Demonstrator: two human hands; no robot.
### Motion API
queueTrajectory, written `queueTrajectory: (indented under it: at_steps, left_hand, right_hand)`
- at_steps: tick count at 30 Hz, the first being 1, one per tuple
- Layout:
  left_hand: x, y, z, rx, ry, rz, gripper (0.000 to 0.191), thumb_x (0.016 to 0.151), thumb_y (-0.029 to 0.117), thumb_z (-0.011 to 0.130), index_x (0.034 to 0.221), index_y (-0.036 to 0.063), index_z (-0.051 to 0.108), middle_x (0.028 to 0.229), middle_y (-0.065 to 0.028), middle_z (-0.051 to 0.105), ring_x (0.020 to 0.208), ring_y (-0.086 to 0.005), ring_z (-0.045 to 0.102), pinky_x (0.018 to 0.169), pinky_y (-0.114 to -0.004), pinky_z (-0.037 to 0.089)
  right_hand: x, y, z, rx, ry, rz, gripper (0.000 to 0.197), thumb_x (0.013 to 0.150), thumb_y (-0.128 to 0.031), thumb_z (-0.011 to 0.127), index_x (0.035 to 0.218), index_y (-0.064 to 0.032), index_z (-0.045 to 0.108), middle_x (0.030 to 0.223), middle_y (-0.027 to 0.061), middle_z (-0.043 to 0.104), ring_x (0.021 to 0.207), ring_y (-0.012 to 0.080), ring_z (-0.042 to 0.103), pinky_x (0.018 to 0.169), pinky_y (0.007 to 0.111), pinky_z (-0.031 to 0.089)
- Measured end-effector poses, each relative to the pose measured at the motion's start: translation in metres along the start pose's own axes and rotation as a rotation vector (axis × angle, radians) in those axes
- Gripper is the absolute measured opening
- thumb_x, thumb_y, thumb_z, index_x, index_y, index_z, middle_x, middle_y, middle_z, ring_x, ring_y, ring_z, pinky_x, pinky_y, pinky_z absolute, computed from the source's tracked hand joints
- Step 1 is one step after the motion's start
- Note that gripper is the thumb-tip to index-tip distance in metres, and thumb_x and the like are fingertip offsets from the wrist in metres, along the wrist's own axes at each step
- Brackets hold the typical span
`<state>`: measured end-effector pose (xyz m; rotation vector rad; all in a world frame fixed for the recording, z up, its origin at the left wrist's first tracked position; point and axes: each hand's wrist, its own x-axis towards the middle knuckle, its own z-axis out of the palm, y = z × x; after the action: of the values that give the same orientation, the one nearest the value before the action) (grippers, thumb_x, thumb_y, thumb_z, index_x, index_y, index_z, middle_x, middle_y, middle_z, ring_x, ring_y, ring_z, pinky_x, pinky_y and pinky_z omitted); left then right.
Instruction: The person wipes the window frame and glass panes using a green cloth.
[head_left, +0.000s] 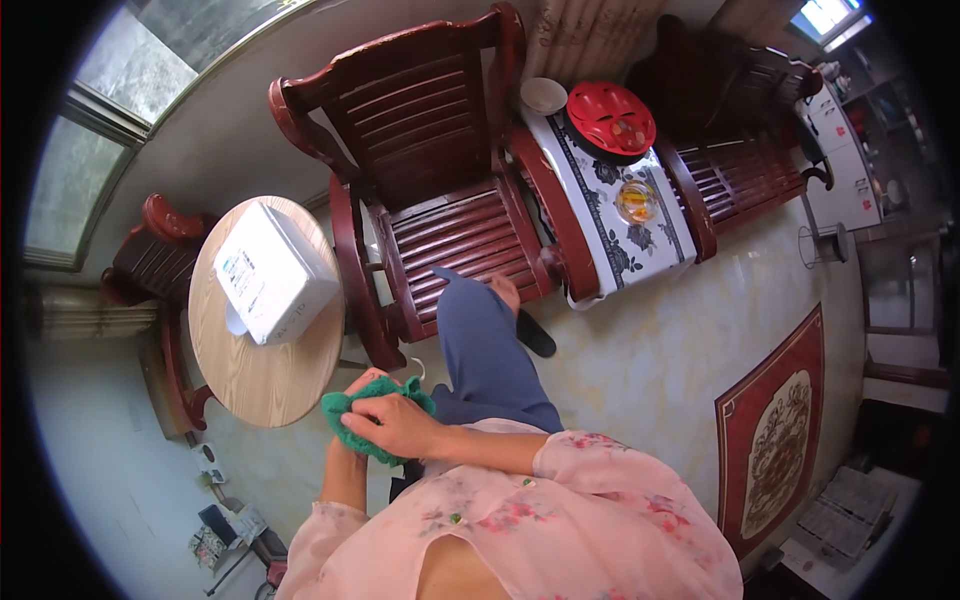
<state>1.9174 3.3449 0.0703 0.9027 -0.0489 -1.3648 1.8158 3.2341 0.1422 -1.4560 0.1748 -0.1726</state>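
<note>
A crumpled green cloth (346, 411) is bunched between my two hands, just in front of my body. My right hand (396, 425) lies over it with curled fingers that grip it. Mostly covered by the cloth, my left hand (369, 379) shows only in part behind it; the cloth is wrapped about its fingers and wrist. Past the hands, to the left, is a round wooden table (277, 390) bearing a white box (262, 270) with writing on it.
A dark red wooden armchair (457, 232) faces me, my bare foot near its seat. Right of it, a side table with a floral cloth (600, 247) holds a red lidded tray (611, 120), a white bowl (544, 96) and a glass bowl (637, 202). A red patterned rug (772, 435) lies right.
</note>
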Motion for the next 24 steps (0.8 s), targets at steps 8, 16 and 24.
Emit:
queueTrajectory:
  at_steps: [8,16,24]
  left_hand:
    - [-0.016,-0.037,0.010,-0.294,0.062,0.149,0.028,0.092,0.031,0.046,0.094,0.0044,0.056,0.090,-0.0086,0.060,0.085,-0.0222,0.059,0.079,-0.036,0.048]
    - [0.005,-0.069,0.084,-0.257,0.428,0.122,0.024,0.089,0.031,0.050,0.086,0.0095,0.059,0.082,-0.0046,0.061,0.077,-0.0190,0.060,0.071,-0.033,0.050]
    - [0.050,-0.118,0.127,-0.305,0.520,0.113,0.027,0.091,0.034,0.046,0.091,0.0103,0.059,0.089,-0.0054,0.062,0.082,-0.0186,0.061,0.075,-0.032,0.051]
  right_hand:
    - [-0.027,-0.012,-0.010,-0.069,-0.120,0.040,0.030,0.089,-0.028,0.052,0.076,-0.0012,0.057,0.072,0.0162,0.060,0.072,0.0317,0.060,0.065,0.038,0.045]
    - [-0.064,-0.008,-0.069,-0.086,-0.113,0.134,0.031,0.090,-0.029,0.050,0.078,-0.0010,0.056,0.072,0.0175,0.059,0.067,0.0334,0.058,0.062,0.039,0.044]
    - [-0.091,0.012,-0.138,0.000,0.054,0.214,0.033,0.092,-0.029,0.052,0.078,-0.0002,0.058,0.060,0.0034,0.050,0.060,0.0075,0.044,0.056,0.027,0.040]
